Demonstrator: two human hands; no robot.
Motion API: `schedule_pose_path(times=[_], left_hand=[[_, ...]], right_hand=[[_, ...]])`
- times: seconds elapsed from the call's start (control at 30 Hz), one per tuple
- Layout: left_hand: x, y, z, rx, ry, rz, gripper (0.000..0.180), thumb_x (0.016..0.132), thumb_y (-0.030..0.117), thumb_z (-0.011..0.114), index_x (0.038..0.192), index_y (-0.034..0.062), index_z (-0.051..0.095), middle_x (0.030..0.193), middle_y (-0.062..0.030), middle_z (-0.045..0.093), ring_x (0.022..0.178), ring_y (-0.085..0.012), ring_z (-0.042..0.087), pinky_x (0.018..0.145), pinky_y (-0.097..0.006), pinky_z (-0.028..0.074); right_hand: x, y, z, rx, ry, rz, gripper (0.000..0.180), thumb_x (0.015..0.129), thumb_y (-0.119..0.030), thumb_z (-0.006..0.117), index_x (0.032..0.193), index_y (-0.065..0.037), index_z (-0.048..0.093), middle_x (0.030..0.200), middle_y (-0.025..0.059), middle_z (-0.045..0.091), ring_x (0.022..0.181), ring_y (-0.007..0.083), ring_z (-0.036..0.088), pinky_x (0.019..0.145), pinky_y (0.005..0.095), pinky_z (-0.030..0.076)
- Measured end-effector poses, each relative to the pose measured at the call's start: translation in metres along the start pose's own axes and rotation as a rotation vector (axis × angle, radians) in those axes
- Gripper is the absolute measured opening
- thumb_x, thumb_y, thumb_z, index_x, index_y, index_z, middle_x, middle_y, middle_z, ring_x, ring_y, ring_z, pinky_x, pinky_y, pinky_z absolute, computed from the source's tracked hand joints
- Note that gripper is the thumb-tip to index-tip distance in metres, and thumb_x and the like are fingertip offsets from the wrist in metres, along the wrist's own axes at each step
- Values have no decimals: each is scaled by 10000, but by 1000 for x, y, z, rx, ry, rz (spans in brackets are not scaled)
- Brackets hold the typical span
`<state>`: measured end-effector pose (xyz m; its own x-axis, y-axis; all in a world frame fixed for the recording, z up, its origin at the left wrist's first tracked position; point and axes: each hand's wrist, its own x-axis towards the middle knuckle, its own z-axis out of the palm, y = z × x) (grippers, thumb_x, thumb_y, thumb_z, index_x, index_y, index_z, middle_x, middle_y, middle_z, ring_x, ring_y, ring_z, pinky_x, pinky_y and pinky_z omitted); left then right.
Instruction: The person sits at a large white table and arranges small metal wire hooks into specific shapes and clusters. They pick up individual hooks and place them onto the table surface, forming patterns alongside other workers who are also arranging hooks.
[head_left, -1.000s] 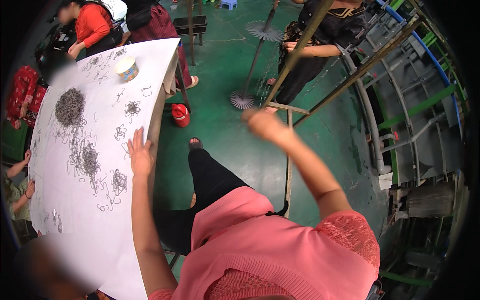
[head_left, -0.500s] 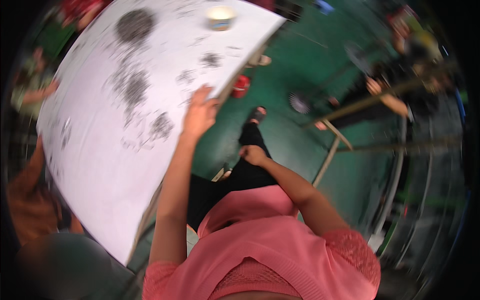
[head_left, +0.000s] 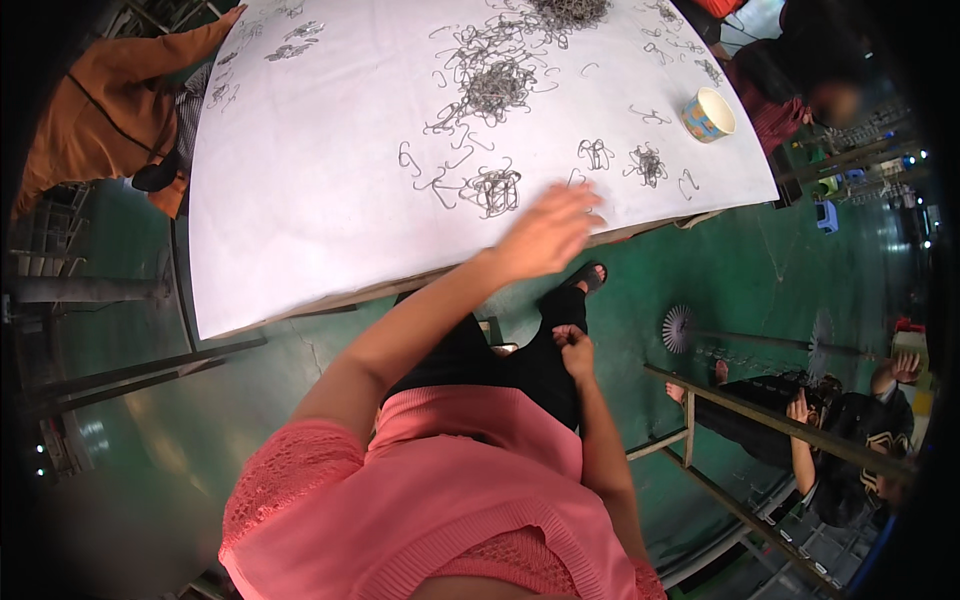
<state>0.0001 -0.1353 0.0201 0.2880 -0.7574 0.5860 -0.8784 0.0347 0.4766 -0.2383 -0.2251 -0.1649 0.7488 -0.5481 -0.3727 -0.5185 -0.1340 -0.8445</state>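
Note:
Grey S-shaped metal hooks lie on the white-covered table (head_left: 300,200). A tangled pile of hooks (head_left: 497,88) sits near its middle, with a smaller hook cluster (head_left: 495,192) closer to me. My left hand (head_left: 548,235) reaches over the near edge, just right of that cluster. Its fingers are stretched out, slightly smeared by motion, and nothing shows in them. Low by my right thigh, my right hand (head_left: 573,352) has its fingers curled together against the black trousers; whatever they may hold is hidden. Two more small hook groups, including one hook heap (head_left: 647,165), lie beyond my left fingertips.
A paper tub (head_left: 708,115) stands near the table's right corner. A person in brown (head_left: 120,110) leans on the left side, and another person sits at the far right. Below right, a seated person (head_left: 830,440) is behind a metal frame (head_left: 690,430) on the green floor.
The view has turned, so the table now spans the top instead of the left. My left hand has shifted along the near edge beside the hooks. The right stays by my thigh.

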Motion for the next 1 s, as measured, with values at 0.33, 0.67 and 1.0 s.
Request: schedule_pose_path(times=[0.33, 0.67, 1.0], left_hand=[[-82, -92, -101, 508, 3, -762, 700, 858, 475, 490, 1356, 23, 296, 1396, -273, 234, 1336, -394, 137, 1079, -493, 111], [-68, -61, -95, 50, 213, -643, 419, 899, 144, 436, 1291, 8, 376, 1342, -210, 367, 1296, -337, 285, 1055, -385, 256], [-93, -72, -147, 312, -143, -374, 372, 896, 149, 437, 1263, 127, 487, 1363, -83, 397, 1329, -278, 247, 1076, -447, 215]], right_hand=[[24, 18, 7, -6, -1, 49, 107, 773, -41, 569, 847, -36, 646, 702, 39, 637, 668, 113, 598, 660, 254, 466], [10, -40, -13, 253, 23, 55, 191, 805, 43, 486, 952, -21, 591, 779, 18, 591, 606, 73, 529, 565, 213, 451], [-13, -17, -12, -77, 22, 95, 122, 788, -14, 566, 894, -10, 624, 795, 43, 638, 742, 108, 590, 718, 241, 461]])
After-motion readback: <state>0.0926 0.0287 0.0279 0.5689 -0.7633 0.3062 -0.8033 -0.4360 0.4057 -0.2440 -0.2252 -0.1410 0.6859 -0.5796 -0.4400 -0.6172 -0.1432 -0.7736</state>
